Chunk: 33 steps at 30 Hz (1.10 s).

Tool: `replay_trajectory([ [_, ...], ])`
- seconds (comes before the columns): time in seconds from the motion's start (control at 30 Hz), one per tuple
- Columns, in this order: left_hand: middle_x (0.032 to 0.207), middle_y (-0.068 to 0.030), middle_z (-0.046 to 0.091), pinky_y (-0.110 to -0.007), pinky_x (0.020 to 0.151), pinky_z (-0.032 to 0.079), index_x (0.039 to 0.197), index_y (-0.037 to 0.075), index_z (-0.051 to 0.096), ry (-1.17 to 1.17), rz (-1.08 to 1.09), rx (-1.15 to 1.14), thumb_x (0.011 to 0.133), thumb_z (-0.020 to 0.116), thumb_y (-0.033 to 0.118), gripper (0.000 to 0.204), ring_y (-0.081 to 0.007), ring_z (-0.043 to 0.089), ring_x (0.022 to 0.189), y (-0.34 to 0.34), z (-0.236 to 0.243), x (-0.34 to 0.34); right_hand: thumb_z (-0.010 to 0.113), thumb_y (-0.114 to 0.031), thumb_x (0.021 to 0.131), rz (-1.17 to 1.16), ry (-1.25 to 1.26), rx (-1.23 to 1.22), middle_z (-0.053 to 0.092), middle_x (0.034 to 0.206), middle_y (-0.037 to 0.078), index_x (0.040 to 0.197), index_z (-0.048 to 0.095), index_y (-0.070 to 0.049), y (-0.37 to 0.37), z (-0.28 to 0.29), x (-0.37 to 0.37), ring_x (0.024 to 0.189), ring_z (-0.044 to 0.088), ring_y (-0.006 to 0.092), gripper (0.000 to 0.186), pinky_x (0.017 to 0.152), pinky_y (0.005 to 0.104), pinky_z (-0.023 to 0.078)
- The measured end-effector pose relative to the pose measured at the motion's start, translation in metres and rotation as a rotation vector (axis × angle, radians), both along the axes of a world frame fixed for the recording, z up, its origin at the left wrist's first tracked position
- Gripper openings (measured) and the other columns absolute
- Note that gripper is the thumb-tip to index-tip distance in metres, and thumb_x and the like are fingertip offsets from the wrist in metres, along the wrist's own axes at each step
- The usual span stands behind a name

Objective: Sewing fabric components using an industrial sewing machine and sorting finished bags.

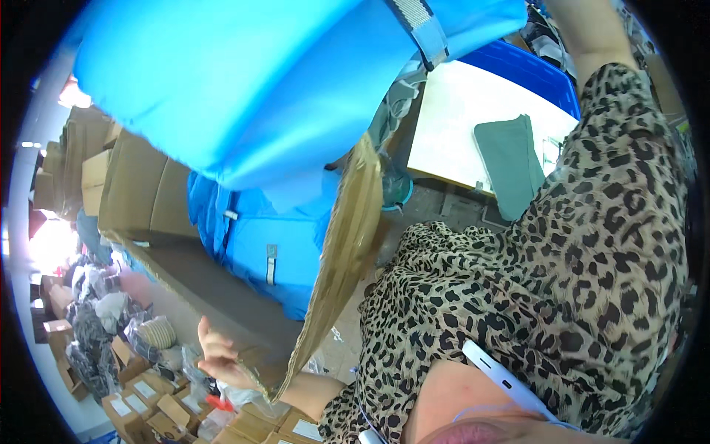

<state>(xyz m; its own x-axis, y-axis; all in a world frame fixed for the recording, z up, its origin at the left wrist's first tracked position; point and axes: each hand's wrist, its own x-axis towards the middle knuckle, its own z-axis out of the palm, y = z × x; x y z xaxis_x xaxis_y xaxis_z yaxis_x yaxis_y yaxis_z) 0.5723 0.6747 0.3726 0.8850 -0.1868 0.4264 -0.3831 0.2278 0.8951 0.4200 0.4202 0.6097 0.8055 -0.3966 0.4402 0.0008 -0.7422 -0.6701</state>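
At the lower left, my left hand (222, 360) is beside the lower corner of a large open cardboard box (353, 222). Its fingers are apart, and the box edge covers part of the wrist. Folded blue fabric pieces (292, 237) with small strap tabs lie inside the box. A big sheet of shiny blue fabric (251, 81) with a grey webbing strap and buckle (423, 33) fills the upper view above the box. My right forearm (592, 33) reaches up past the top right edge; its hand is outside the picture.
Right of the box stands a white-topped table (451, 118) with a grey-green fabric piece (510, 163) on it. A blue plastic crate (529, 74) is behind. Cartons (151, 403) and plastic-wrapped bundles (96, 318) crowd the lower left floor.
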Motion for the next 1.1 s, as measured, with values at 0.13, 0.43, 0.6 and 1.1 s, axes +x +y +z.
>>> replay_trajectory([
  [0.13, 0.072, -0.0077, 0.044, -0.051, 0.113, 0.021, 0.060, 0.011, 0.034, -0.066, 0.056, 0.070, 0.104, 0.022, 0.041, 0.054, -0.0275, 0.046, 0.115, 0.051, 0.018, 0.013, 0.070, -0.028, 0.084, -0.009, -0.189, 0.230, 0.067, 0.108, 0.009, 0.119, 0.063, -0.002, -0.031, -0.066, -0.016, 0.100, 0.061, 0.0202, 0.044, 0.089, 0.0320, 0.048],
  [0.43, 0.083, -0.0038, 0.045, -0.048, 0.112, 0.026, 0.067, 0.011, 0.036, -0.004, 0.009, -0.031, 0.102, 0.035, 0.039, 0.046, -0.0192, 0.046, 0.108, 0.182, 0.040, 0.010, 0.074, -0.029, 0.081, -0.161, -0.047, 0.584, 0.061, 0.121, 0.014, 0.134, 0.049, -0.002, -0.403, -0.232, 0.058, 0.105, 0.061, 0.0230, 0.064, 0.090, 0.0379, 0.050],
  [0.6, 0.098, -0.0076, 0.053, -0.049, 0.111, 0.028, 0.076, 0.008, 0.042, 0.040, 0.082, 0.128, 0.103, 0.036, 0.035, 0.038, -0.0244, 0.045, 0.119, 0.221, 0.049, -0.005, 0.076, -0.025, 0.079, -0.282, 0.000, 0.714, 0.063, 0.117, 0.014, 0.129, 0.053, -0.001, -0.421, -0.317, 0.040, 0.100, 0.064, 0.0230, 0.060, 0.087, 0.0368, 0.052],
  [1.1, 0.107, -0.0099, 0.061, -0.030, 0.083, 0.046, 0.102, -0.001, 0.063, 0.730, 0.731, 0.647, 0.089, 0.057, 0.019, 0.024, -0.0216, 0.056, 0.094, 0.423, -0.300, -0.187, 0.080, -0.043, 0.073, -0.873, -0.232, -0.517, 0.056, 0.124, 0.022, 0.129, 0.048, -0.001, -0.399, -0.352, 0.049, 0.114, 0.056, 0.0350, 0.078, 0.099, 0.0423, 0.044],
])
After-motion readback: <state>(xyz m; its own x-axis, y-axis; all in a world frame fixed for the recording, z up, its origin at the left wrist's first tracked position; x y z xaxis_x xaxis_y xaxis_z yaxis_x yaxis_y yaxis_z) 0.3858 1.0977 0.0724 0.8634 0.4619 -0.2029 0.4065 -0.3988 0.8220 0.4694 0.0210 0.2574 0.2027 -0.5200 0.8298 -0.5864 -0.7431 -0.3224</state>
